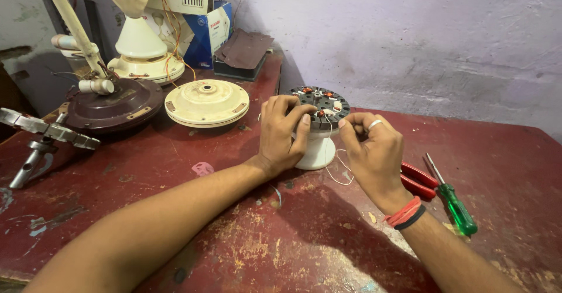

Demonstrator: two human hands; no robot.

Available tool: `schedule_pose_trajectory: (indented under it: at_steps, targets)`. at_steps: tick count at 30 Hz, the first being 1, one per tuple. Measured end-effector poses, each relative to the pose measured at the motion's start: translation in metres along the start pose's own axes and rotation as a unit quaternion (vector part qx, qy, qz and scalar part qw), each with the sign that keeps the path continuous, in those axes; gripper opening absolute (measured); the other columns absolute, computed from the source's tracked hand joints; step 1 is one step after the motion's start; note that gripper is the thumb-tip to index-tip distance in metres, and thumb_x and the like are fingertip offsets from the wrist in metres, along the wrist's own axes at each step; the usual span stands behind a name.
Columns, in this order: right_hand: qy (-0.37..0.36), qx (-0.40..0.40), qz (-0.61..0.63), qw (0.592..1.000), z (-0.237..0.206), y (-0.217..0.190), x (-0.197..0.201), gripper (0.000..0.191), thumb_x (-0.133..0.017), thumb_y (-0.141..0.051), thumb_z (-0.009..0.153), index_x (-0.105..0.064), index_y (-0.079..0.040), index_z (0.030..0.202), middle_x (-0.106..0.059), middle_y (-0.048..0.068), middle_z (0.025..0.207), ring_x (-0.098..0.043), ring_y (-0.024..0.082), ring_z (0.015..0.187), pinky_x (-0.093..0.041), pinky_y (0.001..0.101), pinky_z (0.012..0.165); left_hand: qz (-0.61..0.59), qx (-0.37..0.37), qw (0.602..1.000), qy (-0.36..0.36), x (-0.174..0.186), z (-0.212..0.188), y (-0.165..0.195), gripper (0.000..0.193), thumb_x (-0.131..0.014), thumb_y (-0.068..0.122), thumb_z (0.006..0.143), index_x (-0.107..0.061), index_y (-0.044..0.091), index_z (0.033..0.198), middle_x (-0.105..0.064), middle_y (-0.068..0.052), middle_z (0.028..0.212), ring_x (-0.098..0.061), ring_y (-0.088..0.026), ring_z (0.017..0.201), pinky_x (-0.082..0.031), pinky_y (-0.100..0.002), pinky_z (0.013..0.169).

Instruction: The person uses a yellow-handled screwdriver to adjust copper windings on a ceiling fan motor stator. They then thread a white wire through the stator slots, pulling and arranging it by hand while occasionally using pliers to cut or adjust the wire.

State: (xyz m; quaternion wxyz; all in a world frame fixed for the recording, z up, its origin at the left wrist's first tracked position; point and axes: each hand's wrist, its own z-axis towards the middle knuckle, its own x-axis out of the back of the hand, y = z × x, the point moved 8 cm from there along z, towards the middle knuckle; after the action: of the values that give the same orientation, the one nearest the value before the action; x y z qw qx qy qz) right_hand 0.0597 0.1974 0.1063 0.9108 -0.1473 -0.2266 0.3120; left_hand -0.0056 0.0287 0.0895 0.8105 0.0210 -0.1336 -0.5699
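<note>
Two hands work at my table's (175, 211) middle. My left hand (281, 135) grips the round fan motor (321, 107). At three o'clock, my right hand (372, 149) pinches a thin wire (335, 173).

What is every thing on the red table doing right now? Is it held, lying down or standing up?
Left hand: gripping the stator's rim.
Right hand: pinching a thin white wire.
Stator: upright on its white stand, held.
White wire: loose, looping down.
Screwdriver: lying flat, untouched.
Red pliers: lying flat, partly hidden.
Cream fan cover: lying flat, untouched.
</note>
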Motion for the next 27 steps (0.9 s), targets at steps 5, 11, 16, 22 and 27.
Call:
schedule_pose_trajectory:
  at_steps: [5, 11, 16, 22, 27]
  targets:
    - [-0.029, -0.107, 0.059, 0.992, 0.002, 0.015, -0.009, 0.017, -0.070, -0.014, 0.096, -0.074, 0.002, 0.093, -0.068, 0.001, 0.068, -0.053, 0.003, 0.058, -0.040, 0.0240, 0.049, 0.009, -0.004, 1.000, -0.010, -0.005, -0.003, -0.003, 0.021, -0.057, 0.016, 0.098, -0.073, 0.008, 0.109, -0.057, -0.011, 0.105, -0.052, -0.029, 0.109, -0.038, -0.044, 0.098]
    - [-0.047, -0.162, 0.089, 0.982, 0.004, 0.024, -0.014, 0.018, -0.068, -0.016, 0.095, -0.073, 0.002, 0.093, -0.066, -0.002, 0.066, -0.051, 0.000, 0.055, -0.039, 0.0204, 0.046, 0.012, -0.007, 1.000, -0.009, -0.004, -0.003, -0.001, 0.021, -0.057, 0.016, 0.098, -0.072, 0.007, 0.109, -0.056, -0.011, 0.105, -0.052, -0.029, 0.108, -0.037, -0.044, 0.097]
    - [-0.056, -0.161, 0.091, 0.981, 0.005, 0.026, -0.018, 0.019, -0.068, -0.016, 0.096, -0.074, 0.002, 0.094, -0.066, -0.002, 0.066, -0.049, 0.001, 0.056, -0.036, 0.0218, 0.046, 0.012, -0.003, 1.000, -0.011, -0.004, -0.002, 0.000, 0.021, -0.057, 0.016, 0.098, -0.072, 0.007, 0.108, -0.056, -0.011, 0.105, -0.052, -0.029, 0.108, -0.037, -0.044, 0.097]
    - [-0.045, -0.136, 0.048, 0.989, 0.006, 0.019, -0.018, 0.018, -0.070, -0.016, 0.095, -0.075, 0.001, 0.094, -0.066, -0.001, 0.064, -0.050, 0.001, 0.056, -0.038, 0.0237, 0.047, 0.011, 0.005, 1.000, -0.020, -0.004, 0.002, 0.000, 0.020, -0.058, 0.015, 0.094, -0.073, 0.007, 0.105, -0.056, -0.010, 0.102, -0.052, -0.028, 0.106, -0.037, -0.044, 0.096]
    - [-0.033, -0.073, -0.020, 0.997, 0.007, 0.004, -0.013, 0.014, -0.075, -0.015, 0.093, -0.077, -0.002, 0.095, -0.065, 0.004, 0.065, -0.053, 0.008, 0.054, -0.040, 0.0276, 0.048, -0.008, 0.022, 0.999, -0.030, -0.008, 0.019, -0.011, 0.016, -0.061, 0.016, 0.090, -0.075, 0.009, 0.092, -0.060, -0.007, 0.091, -0.056, -0.025, 0.095, -0.041, -0.041, 0.088]
